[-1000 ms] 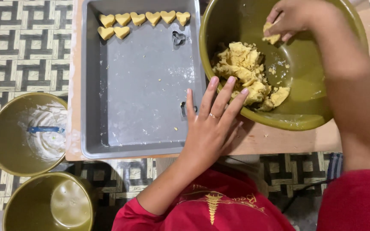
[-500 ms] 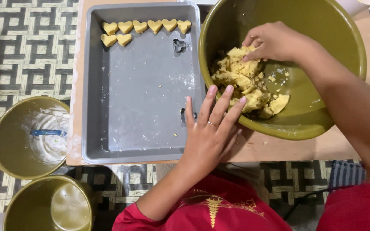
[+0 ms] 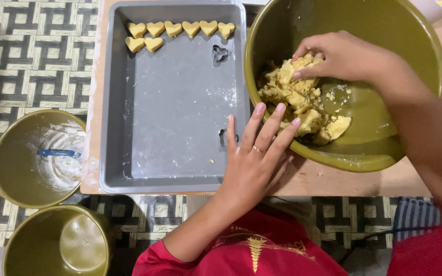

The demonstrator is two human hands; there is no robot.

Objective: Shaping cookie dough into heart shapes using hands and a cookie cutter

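Observation:
My right hand (image 3: 344, 53) reaches into a large olive-green bowl (image 3: 384, 25), its fingers curled over the top of a heap of crumbly yellow dough (image 3: 303, 102). My left hand (image 3: 251, 168), with a ring on one finger, lies splayed against the bowl's near outer wall and holds it steady. Left of the bowl is a grey baking tray (image 3: 180, 128). Several heart-shaped dough pieces (image 3: 180, 28) line its far edge. One small metal cutter (image 3: 220, 52) lies near them, and a second cutter (image 3: 222, 138) sits by my left little finger.
Bowl and tray rest on a low wooden board (image 3: 333, 181) over a patterned floor. At the left stands a green bowl (image 3: 6, 168) with white residue and a blue spatula (image 3: 57, 152). Another green bowl (image 3: 26, 250) sits below it.
My right hand has moved from the bowl's far rim down onto the dough heap. My left hand has stayed on the bowl's wall.

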